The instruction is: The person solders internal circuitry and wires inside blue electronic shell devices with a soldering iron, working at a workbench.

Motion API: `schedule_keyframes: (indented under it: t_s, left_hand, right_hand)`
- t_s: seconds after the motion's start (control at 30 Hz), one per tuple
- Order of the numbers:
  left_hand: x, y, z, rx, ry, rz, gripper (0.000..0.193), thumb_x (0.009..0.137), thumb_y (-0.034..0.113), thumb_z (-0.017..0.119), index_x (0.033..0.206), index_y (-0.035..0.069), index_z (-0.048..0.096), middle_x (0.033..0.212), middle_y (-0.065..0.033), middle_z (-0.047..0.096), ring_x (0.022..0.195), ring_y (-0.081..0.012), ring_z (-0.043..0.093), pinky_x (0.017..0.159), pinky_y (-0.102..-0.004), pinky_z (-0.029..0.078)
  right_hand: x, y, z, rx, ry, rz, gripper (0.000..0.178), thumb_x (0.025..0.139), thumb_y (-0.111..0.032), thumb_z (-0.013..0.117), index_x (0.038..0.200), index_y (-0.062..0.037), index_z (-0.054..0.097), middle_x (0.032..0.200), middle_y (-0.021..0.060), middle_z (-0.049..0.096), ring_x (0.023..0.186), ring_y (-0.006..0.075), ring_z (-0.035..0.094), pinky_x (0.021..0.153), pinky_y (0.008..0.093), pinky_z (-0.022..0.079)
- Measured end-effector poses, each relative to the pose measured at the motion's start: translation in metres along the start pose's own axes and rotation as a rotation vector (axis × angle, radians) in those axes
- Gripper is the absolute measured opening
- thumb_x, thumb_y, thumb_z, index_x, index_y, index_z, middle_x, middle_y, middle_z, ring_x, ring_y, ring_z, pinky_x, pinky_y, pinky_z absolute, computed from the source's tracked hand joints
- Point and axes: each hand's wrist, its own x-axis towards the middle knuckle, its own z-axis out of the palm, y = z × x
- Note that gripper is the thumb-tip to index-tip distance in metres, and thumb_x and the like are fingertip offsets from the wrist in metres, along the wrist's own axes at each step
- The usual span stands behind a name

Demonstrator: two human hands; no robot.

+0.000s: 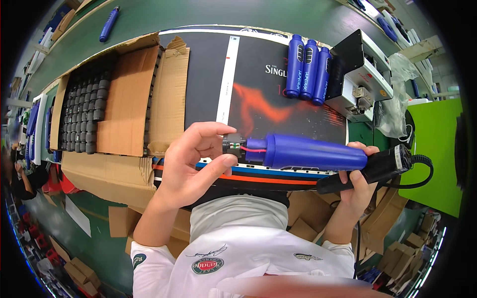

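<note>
My left hand pinches a black round end cap between thumb and fingers, with a small green circuit piece showing in its side. A thin red wire runs from the cap into the narrow end of a blue tube-shaped housing; a gap separates cap and housing. My right hand is closed round the wide end of the housing, which lies nearly level. That same hand also holds a black corded hand tool below the housing. The tool's tip is not clearly visible.
At left, an open carton holds rows of black caps beside a cardboard sheet. Three blue housings lie at the back right near a black-and-white bench device and a clear plastic bag. The tool's cord loops right.
</note>
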Motion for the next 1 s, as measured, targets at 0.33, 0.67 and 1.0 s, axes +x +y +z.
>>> schedule_keyframes:
  t_s: [0.33, 0.67, 1.0]
  left_hand:
    - [-0.001, -0.003, -0.001, 0.043, -0.02, 0.017, 0.034, 0.088, -0.007, 0.065, 0.121, -0.005, 0.056, 0.084, -0.0049, 0.063, 0.074, -0.0088, 0.064, 0.069, -0.0217, 0.052]
    - [-0.002, -0.003, 0.002, -0.251, -0.098, -0.098, 0.032, 0.091, -0.008, 0.059, 0.122, -0.007, 0.052, 0.098, -0.0162, 0.068, 0.084, -0.0206, 0.072, 0.072, -0.0284, 0.06]
    - [0.006, 0.0, -0.001, -0.196, -0.18, -0.069, 0.033, 0.091, -0.009, 0.058, 0.123, -0.007, 0.051, 0.105, -0.0165, 0.066, 0.093, -0.0221, 0.071, 0.08, -0.0306, 0.059]
  right_hand:
    - [-0.003, -0.009, 0.005, -0.141, -0.038, -0.034, 0.051, 0.076, -0.006, 0.075, 0.119, -0.0066, 0.048, 0.123, 0.0231, 0.056, 0.076, 0.0141, 0.059, 0.056, 0.0229, 0.047]
    - [-0.011, -0.016, 0.001, -0.147, -0.057, -0.046, 0.055, 0.076, -0.013, 0.081, 0.12, -0.008, 0.048, 0.114, 0.0109, 0.049, 0.08, 0.0132, 0.056, 0.057, 0.0214, 0.047]
    - [-0.014, -0.04, 0.013, -0.286, 0.027, -0.126, 0.06, 0.069, -0.002, 0.081, 0.12, -0.0006, 0.05, 0.115, 0.0174, 0.061, 0.11, 0.0242, 0.06, 0.099, 0.0376, 0.046]
